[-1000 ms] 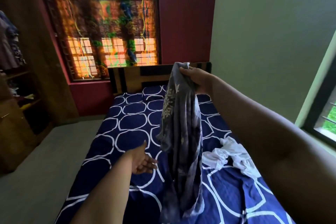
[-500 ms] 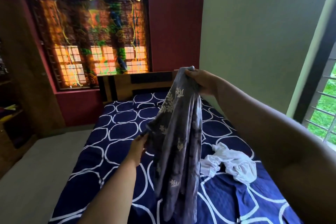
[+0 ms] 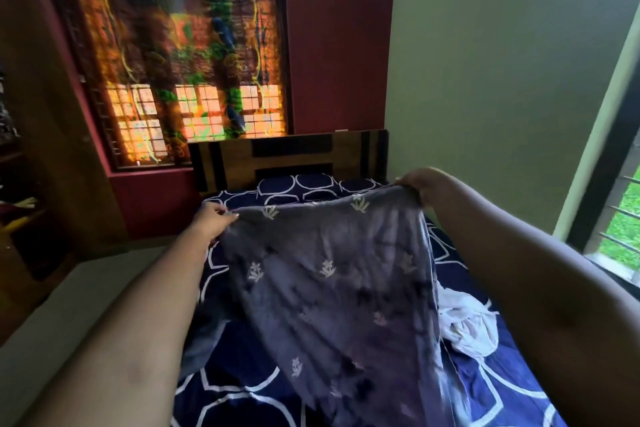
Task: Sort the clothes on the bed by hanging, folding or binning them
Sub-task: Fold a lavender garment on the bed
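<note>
A grey-purple cloth [image 3: 332, 281] with small pale flower prints is spread wide in the air above the bed [image 3: 242, 388]. My left hand [image 3: 213, 218] pinches its upper left corner. My right hand [image 3: 420, 184] grips the upper right corner, a little higher. The cloth hangs down between my arms and its lower part reaches the navy sheet with white ring shapes. A crumpled white garment [image 3: 467, 322] lies on the bed to the right, partly hidden behind the cloth.
A wooden headboard [image 3: 291, 156] stands at the far end under a curtained window [image 3: 180, 73]. Wooden shelves [image 3: 20, 204] with clothes line the left wall. Grey floor [image 3: 69, 295] runs along the bed's left side. A barred window [image 3: 620, 211] is at the right.
My left hand took hold of the hanging cloth and pulled its edge up and left, while my right hand moved right. The cloth went from a bunched hang to a wide spread.
</note>
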`<action>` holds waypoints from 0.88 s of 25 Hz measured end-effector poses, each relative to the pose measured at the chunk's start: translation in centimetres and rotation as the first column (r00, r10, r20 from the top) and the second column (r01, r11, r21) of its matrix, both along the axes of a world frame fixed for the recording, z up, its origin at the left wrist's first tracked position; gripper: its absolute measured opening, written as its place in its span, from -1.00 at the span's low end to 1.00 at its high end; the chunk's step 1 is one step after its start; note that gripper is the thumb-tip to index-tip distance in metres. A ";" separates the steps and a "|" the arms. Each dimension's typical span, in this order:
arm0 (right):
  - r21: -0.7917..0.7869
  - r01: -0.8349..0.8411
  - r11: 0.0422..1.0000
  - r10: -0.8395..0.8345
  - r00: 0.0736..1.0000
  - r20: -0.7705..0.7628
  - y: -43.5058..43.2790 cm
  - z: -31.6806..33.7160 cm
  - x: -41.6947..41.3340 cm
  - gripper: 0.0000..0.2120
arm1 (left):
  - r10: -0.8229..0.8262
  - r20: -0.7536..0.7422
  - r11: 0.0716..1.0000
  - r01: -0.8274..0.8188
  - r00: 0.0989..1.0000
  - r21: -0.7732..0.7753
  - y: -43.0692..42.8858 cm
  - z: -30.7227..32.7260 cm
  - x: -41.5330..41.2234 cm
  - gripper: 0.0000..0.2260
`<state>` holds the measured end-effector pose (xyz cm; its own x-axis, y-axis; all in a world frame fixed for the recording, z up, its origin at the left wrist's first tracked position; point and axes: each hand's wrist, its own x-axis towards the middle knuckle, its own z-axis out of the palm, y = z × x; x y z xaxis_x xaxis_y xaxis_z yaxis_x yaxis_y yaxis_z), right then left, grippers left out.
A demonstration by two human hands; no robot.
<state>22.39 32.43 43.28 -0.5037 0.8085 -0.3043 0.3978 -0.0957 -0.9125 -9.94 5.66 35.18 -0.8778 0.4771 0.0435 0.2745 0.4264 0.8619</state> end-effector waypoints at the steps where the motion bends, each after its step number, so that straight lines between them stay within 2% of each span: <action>1: 0.003 0.026 1.000 -0.026 0.999 -0.042 0.3 -0.4 -0.4 -0.73 | 0.071 0.087 0.996 -0.075 0.994 0.050 -0.2 0.5 -0.7 -0.67; 2: 0.006 0.058 0.998 -0.057 0.994 -0.095 0.7 -0.9 -1.2 -0.74 | 0.110 0.140 0.985 -0.127 0.984 0.120 0.0 1.0 -1.2 -0.69; 4: -0.069 0.120 0.990 -0.133 0.967 -0.219 1.5 -1.1 -3.5 -0.81 | 0.123 0.144 0.948 -0.159 0.982 0.277 1.6 2.9 -2.3 -0.80; 6: -0.073 0.140 0.987 -0.157 0.907 -0.391 2.9 -0.4 -6.2 -0.85 | 0.098 0.066 0.923 -0.116 0.993 0.366 4.2 5.8 -3.1 -0.79; 8: 0.014 0.189 0.982 -0.154 0.840 -0.520 4.4 1.6 -8.3 -0.88 | 0.054 -0.022 0.906 -0.040 0.998 0.421 5.8 9.2 -4.0 -0.77; 9: 0.033 0.212 0.977 -0.152 0.795 -0.586 4.9 3.0 -8.9 -0.92 | 0.048 -0.078 0.894 -0.008 0.996 0.448 6.1 11.0 -4.1 -0.70; 12: 0.090 0.231 0.969 -0.087 0.658 -0.748 3.7 7.8 -9.2 -0.91 | 0.056 -0.288 0.863 0.098 0.956 0.495 6.2 15.8 -5.0 -0.50; 14: 0.134 0.198 0.971 -0.002 0.569 -0.823 2.4 10.1 -8.9 -0.84 | 0.136 -0.396 0.851 0.098 0.908 0.516 5.3 18.2 -5.8 -0.53; 17: 0.142 0.113 0.983 0.072 0.474 -0.877 0.1 10.5 -8.1 -0.75 | 0.203 -0.401 0.823 0.067 0.893 0.564 2.5 17.9 -7.6 -0.56; 19: 0.103 0.102 0.989 0.036 0.512 -0.858 -0.5 7.0 -7.8 -0.77 | 0.186 -0.336 0.805 0.053 0.923 0.591 0.3 13.9 -7.1 -0.58; 21: 0.084 0.121 0.989 -0.017 0.663 -0.749 -1.0 -0.3 -7.1 -0.80 | 0.079 -0.225 0.811 0.069 0.971 0.581 -2.6 6.7 -4.6 -0.62; 22: 0.065 0.140 0.988 -0.066 0.760 -0.647 -1.6 -4.9 -6.3 -0.80 | 0.011 -0.149 0.835 0.073 0.989 0.545 -4.4 2.0 -2.9 -0.64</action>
<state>16.08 30.81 38.40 -0.4623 0.8745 0.1469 -0.2905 0.0072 -0.9568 -12.87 1.27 37.20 -0.8274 0.3651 0.4268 0.4150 -0.1146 0.9026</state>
